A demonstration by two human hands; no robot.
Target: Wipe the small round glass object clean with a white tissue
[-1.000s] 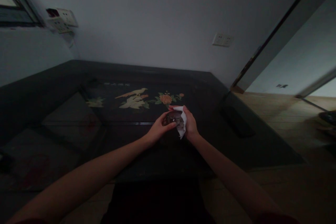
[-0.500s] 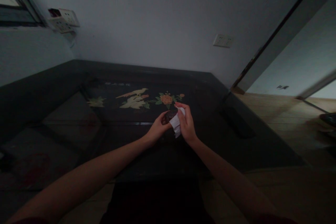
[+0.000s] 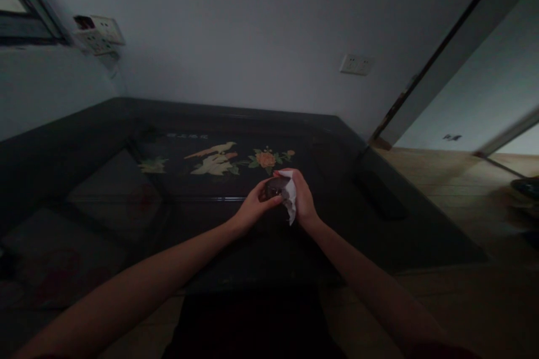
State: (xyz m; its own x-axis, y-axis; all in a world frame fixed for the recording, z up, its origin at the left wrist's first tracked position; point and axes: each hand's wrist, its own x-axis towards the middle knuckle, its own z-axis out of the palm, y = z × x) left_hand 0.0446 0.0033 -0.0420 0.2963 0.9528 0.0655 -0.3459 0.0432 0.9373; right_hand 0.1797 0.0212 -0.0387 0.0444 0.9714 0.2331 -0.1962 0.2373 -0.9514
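Observation:
Above the front part of the dark, glossy tabletop [image 3: 236, 224], my left hand [image 3: 257, 203] is wrapped round a small, dark, rounded cup-like object [image 3: 275, 185] with a glassy glint. The low light hides its exact kind. My right hand [image 3: 303, 196] closes from the other side on a crumpled white tissue [image 3: 289, 193]. That tissue is pressed against the right side of the object, and its loose end hangs below the fingers. Behind my hands the tabletop bears a flower picture [image 3: 266, 159] and a bird picture [image 3: 217, 158].
A dark flat oblong thing [image 3: 381, 196] lies on the tabletop to the right. White wall [image 3: 236, 33] with a socket plate [image 3: 356, 64] rises behind. More sockets [image 3: 101, 33] sit at the upper left. Wooden floor [image 3: 438, 190] shows on the right.
My right hand has turned with the tissue, which now wraps further over the right side of the dark object. More of that object shows between my hands. My left hand has barely moved.

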